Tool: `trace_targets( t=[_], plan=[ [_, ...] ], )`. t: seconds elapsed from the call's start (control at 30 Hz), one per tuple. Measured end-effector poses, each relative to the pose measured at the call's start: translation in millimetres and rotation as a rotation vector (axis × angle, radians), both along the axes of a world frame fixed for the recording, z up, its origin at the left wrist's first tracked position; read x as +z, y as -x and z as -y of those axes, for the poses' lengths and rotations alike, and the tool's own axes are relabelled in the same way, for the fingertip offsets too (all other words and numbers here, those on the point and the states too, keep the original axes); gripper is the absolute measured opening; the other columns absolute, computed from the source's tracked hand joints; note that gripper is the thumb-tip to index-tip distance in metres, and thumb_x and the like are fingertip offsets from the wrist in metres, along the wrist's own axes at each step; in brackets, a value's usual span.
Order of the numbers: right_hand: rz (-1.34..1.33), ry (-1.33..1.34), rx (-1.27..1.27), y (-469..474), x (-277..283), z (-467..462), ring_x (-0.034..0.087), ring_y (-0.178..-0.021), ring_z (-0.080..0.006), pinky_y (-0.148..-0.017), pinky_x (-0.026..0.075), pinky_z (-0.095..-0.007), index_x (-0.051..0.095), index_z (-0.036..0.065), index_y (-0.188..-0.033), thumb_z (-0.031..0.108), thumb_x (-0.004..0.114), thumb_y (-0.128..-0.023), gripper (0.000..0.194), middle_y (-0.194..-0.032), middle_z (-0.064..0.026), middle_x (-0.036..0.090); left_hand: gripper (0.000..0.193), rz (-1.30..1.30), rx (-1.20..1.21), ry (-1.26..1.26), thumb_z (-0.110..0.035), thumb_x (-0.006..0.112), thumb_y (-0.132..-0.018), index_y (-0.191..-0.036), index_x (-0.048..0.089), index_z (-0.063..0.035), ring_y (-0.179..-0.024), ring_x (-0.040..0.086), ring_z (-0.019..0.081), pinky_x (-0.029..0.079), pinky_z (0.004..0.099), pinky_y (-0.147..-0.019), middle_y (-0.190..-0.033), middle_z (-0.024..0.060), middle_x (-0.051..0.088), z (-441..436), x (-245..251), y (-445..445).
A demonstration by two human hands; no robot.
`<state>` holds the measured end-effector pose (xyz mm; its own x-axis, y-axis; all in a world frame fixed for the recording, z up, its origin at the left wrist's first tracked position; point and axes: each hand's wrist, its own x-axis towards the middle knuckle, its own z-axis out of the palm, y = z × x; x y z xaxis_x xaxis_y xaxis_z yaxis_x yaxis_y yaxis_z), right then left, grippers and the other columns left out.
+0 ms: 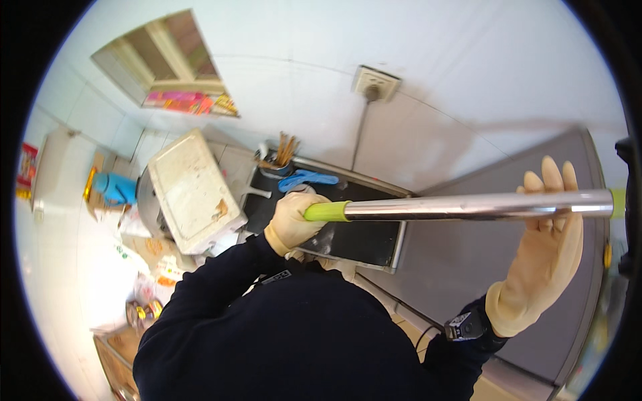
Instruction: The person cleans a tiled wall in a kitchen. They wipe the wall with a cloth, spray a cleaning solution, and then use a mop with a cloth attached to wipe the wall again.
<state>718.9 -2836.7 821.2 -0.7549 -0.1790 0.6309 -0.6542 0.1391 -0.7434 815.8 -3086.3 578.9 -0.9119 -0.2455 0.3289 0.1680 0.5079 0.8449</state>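
A shiny metal pole (431, 206) with lime-green plastic ends runs almost level across the view in front of me. My left hand (297, 220), in a cream rubber glove, is closed around the green sleeve (327, 211) at its left end. Near the other end, my right hand (546, 250), in a matching glove, has its fingers extended upward behind the pole. Its fingers are not wrapped around the metal, and whether they touch it I cannot tell. Another green part (618, 203) shows at the far right, where the pole leaves the picture.
A black-topped table (361, 240) stands below, holding a container of chopsticks (278, 168) and a blue item (307, 178). A foam box lid (198, 193) lies over a large metal pot (150, 200) at left. A grey refrigerator (476, 260) stands right. A plug sits in the wall socket (376, 84).
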Motion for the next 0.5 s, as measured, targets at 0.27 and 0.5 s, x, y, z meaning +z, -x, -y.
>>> trace_targets(
  t=[0.27,0.5],
  plan=[
    [-0.011,-0.315,0.218,8.2,-49.5,20.2,0.062,-0.105,-0.0284,-0.096,0.049,-0.0383,0.037,-0.012,-0.137,0.065,0.067,-0.076,0.103,-0.119,-0.0181,0.059,0.026,0.09,0.033,-0.032,-0.014,0.074,-0.071,-0.096,0.068,-0.0149,-0.079,0.064,0.0273,0.05,0.0368,-0.072,-0.081,0.0052,0.067,18.2,-70.4,-33.3],
    [0.352,0.318,0.223,30.2,-1.3,30.2,0.062,-0.103,-0.0314,-0.095,0.049,-0.045,0.053,-0.007,-0.123,0.033,0.05,-0.097,0.048,-0.115,-0.0194,0.062,0.02,0.011,0.213,0.116,-0.024,0.076,-0.077,-0.093,0.068,-0.0141,-0.069,0.062,0.0269,0.046,0.0368,-0.064,-0.073,0.0058,0.065,46.7,-134.1,-57.9]
  ],
)
